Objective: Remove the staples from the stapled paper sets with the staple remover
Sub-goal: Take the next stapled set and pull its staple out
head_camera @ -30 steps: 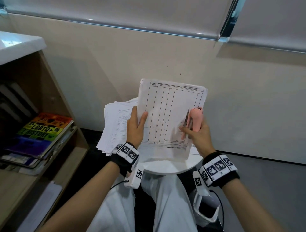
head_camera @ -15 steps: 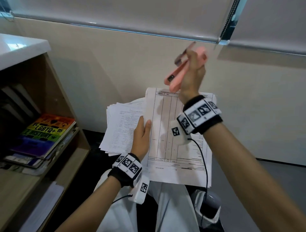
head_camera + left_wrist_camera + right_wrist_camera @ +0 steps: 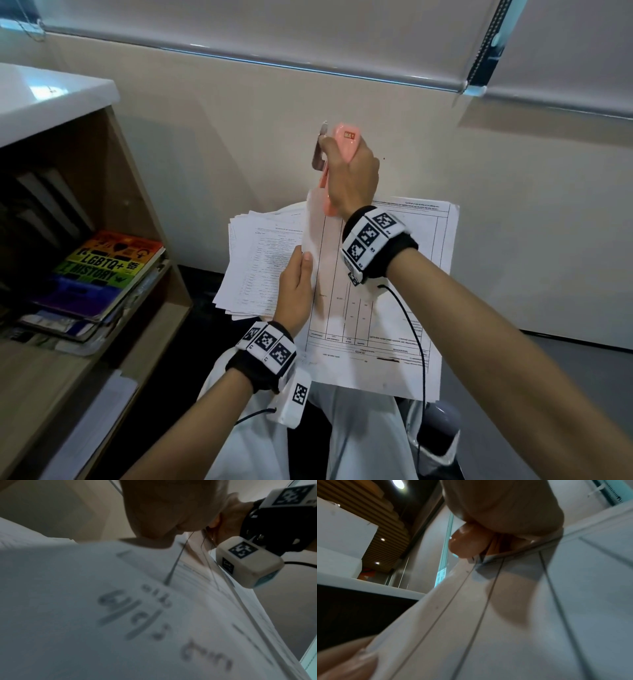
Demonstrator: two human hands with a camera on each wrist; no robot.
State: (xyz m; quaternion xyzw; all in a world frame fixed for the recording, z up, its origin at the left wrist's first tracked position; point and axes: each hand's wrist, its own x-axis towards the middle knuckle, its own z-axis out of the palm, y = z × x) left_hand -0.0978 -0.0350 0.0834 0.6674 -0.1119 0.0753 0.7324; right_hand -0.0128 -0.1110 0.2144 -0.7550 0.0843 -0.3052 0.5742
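Right hand [image 3: 352, 178] is wrapped around the pink staple remover [image 3: 337, 164], up at frame center. Left hand [image 3: 296, 291] pinches the paper set [image 3: 394, 308] by its left edge, lower middle.

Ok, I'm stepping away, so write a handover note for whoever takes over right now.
Right hand grips the pink staple remover, raised at the far left corner of the paper set.
Left hand pinches that set's left edge, lifting a sheet.
The set lies on the lap, beside a loose paper stack to its left.
Done: cannot tell whether this staple is out.
Left: check that corner, set the sheets aside, and continue with any sets still stapled.
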